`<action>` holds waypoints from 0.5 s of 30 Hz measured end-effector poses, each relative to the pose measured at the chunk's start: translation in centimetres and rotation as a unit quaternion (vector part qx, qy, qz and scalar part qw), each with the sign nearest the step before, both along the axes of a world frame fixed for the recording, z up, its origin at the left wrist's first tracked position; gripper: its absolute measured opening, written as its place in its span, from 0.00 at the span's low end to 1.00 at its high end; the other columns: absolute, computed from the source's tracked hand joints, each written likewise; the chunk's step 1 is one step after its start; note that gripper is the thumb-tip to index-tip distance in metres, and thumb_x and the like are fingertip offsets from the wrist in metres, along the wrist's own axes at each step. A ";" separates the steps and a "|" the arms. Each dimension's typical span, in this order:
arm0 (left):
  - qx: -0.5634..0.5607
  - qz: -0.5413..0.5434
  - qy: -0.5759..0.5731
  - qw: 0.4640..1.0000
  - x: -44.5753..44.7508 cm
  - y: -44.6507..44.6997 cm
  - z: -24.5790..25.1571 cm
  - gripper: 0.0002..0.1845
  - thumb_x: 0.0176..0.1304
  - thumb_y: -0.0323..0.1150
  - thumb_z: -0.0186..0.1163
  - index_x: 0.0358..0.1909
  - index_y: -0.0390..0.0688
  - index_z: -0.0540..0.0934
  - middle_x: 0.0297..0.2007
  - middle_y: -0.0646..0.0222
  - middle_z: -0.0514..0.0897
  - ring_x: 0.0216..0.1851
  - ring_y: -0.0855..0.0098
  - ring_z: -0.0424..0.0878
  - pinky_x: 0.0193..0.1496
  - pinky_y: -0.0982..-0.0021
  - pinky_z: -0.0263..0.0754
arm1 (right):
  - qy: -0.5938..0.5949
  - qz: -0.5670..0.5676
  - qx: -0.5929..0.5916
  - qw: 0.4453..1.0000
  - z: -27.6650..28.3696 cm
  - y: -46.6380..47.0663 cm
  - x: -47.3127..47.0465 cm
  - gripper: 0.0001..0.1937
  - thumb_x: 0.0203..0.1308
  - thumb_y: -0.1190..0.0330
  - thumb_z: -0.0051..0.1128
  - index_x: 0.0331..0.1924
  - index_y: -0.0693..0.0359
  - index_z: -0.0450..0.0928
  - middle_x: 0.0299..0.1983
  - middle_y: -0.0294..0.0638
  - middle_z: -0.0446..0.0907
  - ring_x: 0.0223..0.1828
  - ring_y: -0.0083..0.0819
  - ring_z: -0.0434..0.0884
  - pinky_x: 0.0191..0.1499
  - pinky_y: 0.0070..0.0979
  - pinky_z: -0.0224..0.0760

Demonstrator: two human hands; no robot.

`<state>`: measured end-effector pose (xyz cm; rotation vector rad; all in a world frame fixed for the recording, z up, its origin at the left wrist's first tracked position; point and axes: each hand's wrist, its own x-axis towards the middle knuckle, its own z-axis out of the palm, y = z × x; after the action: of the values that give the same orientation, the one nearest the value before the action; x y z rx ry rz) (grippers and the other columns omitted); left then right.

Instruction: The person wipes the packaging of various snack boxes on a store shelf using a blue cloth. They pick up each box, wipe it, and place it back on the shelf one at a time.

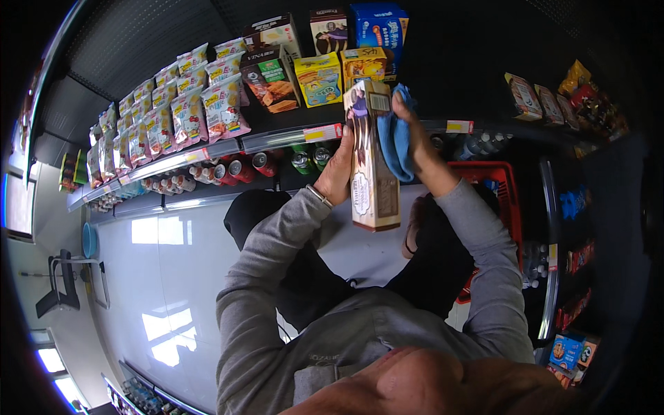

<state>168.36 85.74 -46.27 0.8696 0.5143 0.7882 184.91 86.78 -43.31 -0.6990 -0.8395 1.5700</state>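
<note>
Between my two hands, in front of the shelf, is a tall cream and brown snack box [361, 176] with a barcode near its top. My left hand [337, 168] grips the box along its left side. My right hand [419, 137] holds a folded blue cloth [394, 148] against the right side of the box. Just behind stand a yellow snack box [318, 80], an orange-yellow box [363, 63] and a brown VINA box [271, 80]. A blue box [381, 31] and another cream and brown box [329, 31] stand farther back.
Rows of pink and white snack bags [225, 109] fill the shelf's left part. Below are red cans [239, 169] and green cans [302, 162]. A red plastic basket [511, 192] stands by my right leg. Packaged goods, including a blue box [565, 350], line the right shelf.
</note>
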 end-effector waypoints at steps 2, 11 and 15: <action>0.131 -0.020 0.076 0.988 0.1 -0.4 -1.2 0.38 0.74 0.65 0.32 0.69 0.48 0.67 0.53 0.71 0.81 0.52 0.76 0.79 0.58 0.72 0.73 | 0.011 0.001 0.008 1.000 0.1 0.9 1.0 0.34 0.64 0.45 0.55 0.65 0.61 0.67 0.51 0.40 0.78 0.50 0.30 0.80 0.54 0.27 0.75; -0.047 -0.031 0.020 0.998 0.4 -0.3 -1.2 0.34 0.72 0.64 0.43 0.59 0.43 0.72 0.44 0.72 0.81 0.44 0.79 0.80 0.49 0.74 0.76 | -0.057 -0.131 0.007 0.990 -0.7 0.9 0.5 0.34 0.58 0.52 0.65 0.62 0.65 0.67 0.46 0.39 0.77 0.46 0.24 0.78 0.52 0.21 0.72; 0.038 0.011 0.071 0.997 0.9 -0.9 -1.1 0.30 0.72 0.60 0.47 0.62 0.47 0.72 0.44 0.71 0.82 0.42 0.76 0.82 0.46 0.71 0.80 | -0.097 -0.193 0.029 0.976 -0.9 0.4 -0.4 0.34 0.60 0.50 0.64 0.62 0.66 0.68 0.49 0.40 0.76 0.48 0.25 0.77 0.54 0.22 0.70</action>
<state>169.25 84.84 -47.39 0.9957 0.6236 0.7736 184.46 87.17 -44.25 -0.9236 -0.8289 1.1378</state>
